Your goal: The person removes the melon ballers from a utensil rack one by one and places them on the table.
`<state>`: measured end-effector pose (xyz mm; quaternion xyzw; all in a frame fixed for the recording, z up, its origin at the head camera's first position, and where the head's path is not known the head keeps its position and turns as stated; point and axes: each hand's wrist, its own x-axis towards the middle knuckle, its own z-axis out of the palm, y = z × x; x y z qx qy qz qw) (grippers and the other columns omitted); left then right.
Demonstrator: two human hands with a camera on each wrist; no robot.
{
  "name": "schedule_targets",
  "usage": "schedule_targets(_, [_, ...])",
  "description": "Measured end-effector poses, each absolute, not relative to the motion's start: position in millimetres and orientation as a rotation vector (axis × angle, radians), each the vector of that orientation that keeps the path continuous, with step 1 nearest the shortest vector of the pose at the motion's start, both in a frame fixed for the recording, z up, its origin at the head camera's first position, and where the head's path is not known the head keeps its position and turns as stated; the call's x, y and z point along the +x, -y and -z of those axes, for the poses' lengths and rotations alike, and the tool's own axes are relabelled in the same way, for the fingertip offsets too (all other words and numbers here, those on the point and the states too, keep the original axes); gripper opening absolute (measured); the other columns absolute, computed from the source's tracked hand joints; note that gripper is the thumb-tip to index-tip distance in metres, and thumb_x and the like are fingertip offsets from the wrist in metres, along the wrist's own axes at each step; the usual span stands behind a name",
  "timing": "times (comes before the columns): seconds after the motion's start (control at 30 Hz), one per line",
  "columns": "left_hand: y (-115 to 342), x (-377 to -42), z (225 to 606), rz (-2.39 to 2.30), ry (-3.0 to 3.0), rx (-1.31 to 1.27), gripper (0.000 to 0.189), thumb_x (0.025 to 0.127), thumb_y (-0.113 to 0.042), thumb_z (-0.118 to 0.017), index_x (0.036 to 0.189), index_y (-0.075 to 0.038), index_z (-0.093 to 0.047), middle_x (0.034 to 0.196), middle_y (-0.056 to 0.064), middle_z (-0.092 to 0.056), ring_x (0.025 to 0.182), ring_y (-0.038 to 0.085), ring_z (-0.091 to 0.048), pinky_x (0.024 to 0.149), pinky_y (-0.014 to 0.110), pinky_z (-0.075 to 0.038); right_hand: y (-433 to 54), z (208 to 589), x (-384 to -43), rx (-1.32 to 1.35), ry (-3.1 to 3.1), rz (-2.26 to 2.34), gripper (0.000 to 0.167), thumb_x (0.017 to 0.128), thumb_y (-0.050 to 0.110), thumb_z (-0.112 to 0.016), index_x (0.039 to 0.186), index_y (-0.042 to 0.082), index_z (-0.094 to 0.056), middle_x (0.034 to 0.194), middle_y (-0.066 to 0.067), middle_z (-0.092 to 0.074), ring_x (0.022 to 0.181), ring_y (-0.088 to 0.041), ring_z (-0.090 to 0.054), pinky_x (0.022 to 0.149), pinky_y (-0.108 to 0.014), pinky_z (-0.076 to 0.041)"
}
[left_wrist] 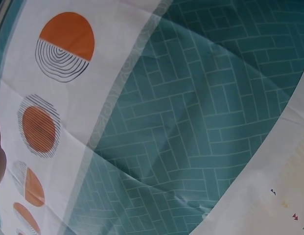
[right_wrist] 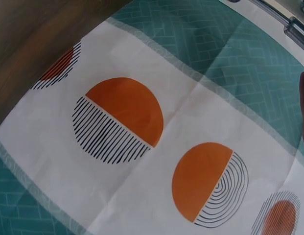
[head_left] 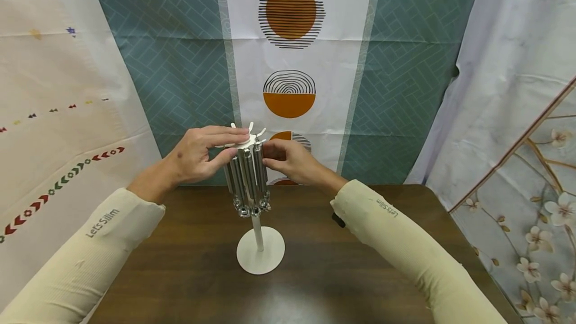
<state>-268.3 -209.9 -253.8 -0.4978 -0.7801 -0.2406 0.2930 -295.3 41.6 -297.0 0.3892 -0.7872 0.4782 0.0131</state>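
Note:
In the head view, a white stand (head_left: pixel 257 229) with hooks round its top carries several long, shiny silver metal pieces (head_left: pixel 247 176) with rounded, looped lower ends; their exact kind is unclear. Across the top of the stand rests my left hand (head_left: pixel 200 151), its fingers nearly straight and its thumb beside the upper ends of the metal pieces. My right hand (head_left: pixel 292 161) is at the right side of the cluster, fingers bent, seemingly pinching one silver piece near its top between thumb and fingers. The fingertips are partly hidden. Silver metal parts (right_wrist: pixel 293 29) show at the right wrist view's upper right corner.
The stand's round white base (head_left: pixel 261 261) sits on a dark brown wooden table (head_left: pixel 342 264). Behind hangs a teal and white cloth (head_left: pixel 405 89) with orange circles. Patterned pale cloths flank the table at left and right.

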Motion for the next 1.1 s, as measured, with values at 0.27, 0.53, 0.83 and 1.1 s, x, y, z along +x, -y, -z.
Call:
schedule_targets(0.27, [211.4,-266.7,254.0,0.615,2.094,-1.322,0.037,0.086,-0.009,-0.063,0.121,-0.002,-0.072,0.124,0.011,-0.069,0.109,0.032,-0.067,0.089,0.053,-0.052,-44.2,293.9,-294.4,1.166,2.422,-1.442,0.027,0.093,0.004,-0.07,0.117,-0.005,-0.064,0.104,-0.012,-0.07,0.092,-0.02,-0.067,0.084,-0.028,-0.054])
schedule_targets(0.53, [212.2,-266.4,253.4,0.591,2.098,-1.332,0.038,0.084,-0.009,-0.063,0.121,-0.003,-0.072,0.124,0.01,-0.069,0.108,0.031,-0.068,0.087,0.052,-0.052,-52.8,290.5,-294.1,1.135,2.409,-1.462,0.026,0.095,0.004,-0.068,0.119,-0.005,-0.063,0.103,-0.012,-0.069,0.089,-0.019,-0.066,0.081,-0.028,-0.055])
schedule_targets(0.83, [212.8,-264.1,249.9,0.523,2.098,-1.398,0.038,0.094,-0.021,-0.058,0.126,-0.002,-0.068,0.128,0.012,-0.067,0.111,0.033,-0.065,0.089,0.054,-0.05,-78.9,303.6,-290.5,1.107,2.434,-1.447,0.02,0.094,0.002,-0.068,0.113,-0.004,-0.065,0.098,-0.01,-0.069,0.087,-0.019,-0.067,0.082,-0.033,-0.055])
schedule_targets(1.1, [213.6,-267.4,246.2,0.507,2.053,-1.477,0.053,0.104,-0.043,-0.045,0.124,0.001,-0.069,0.125,0.014,-0.067,0.112,0.034,-0.06,0.099,0.052,-0.041,-108.4,320.8,-283.1,1.013,2.511,-1.427,0.021,0.093,0.002,-0.069,0.113,-0.002,-0.064,0.099,-0.009,-0.069,0.089,-0.02,-0.067,0.084,-0.034,-0.055])
